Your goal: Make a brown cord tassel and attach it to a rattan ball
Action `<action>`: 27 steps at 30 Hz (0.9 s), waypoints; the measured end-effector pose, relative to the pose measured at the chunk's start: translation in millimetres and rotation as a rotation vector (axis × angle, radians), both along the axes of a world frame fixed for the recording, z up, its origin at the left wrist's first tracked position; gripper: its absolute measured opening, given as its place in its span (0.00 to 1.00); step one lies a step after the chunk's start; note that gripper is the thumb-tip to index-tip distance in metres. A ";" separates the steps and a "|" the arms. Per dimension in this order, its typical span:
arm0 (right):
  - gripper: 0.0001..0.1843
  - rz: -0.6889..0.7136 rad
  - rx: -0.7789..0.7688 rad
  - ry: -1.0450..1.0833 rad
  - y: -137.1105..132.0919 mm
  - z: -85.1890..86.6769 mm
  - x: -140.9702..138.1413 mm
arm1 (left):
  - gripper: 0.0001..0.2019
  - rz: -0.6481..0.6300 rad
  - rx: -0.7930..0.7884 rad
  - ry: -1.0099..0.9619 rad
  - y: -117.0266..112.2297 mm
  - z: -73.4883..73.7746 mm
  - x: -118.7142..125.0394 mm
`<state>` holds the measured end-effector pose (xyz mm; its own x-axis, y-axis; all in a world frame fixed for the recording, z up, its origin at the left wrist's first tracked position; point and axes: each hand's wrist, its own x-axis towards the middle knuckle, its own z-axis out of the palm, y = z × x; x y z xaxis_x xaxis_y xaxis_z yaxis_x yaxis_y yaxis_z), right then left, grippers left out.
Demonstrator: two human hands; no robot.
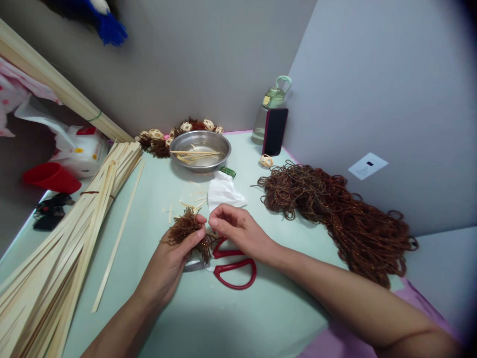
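Observation:
A small brown yarn pompom with frayed ends is gripped in my left hand, thumb across its near side. Close to its right side, my right hand has thumb and forefinger pinched together; anything between those fingertips is too small to make out. Below the hands, red-handled scissors lie on the table, their blades partly behind the pompom. A crumpled white tissue rests just beyond my right hand, with thin pale strip scraps beside it.
A metal bowl holds strips in water. Left lies a bundle of long pale strips; right, a heap of brown yarn. Behind stand a phone, a bottle and a small woven ball. Walls close off the back and right.

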<state>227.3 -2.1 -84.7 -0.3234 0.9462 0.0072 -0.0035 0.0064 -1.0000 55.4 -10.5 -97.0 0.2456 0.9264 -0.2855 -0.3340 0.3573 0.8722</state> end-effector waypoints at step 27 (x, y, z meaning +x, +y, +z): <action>0.14 0.058 -0.100 0.156 -0.2 -6.9 -3.5 | 0.08 0.108 -0.086 -0.094 2.8 0.3 -3.1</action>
<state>223.7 -2.3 -91.7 -0.3801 0.9244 -0.0317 -0.1560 -0.0979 -0.9829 52.2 -7.7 -96.8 0.1750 0.9221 -0.3451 -0.4535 0.3866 0.8031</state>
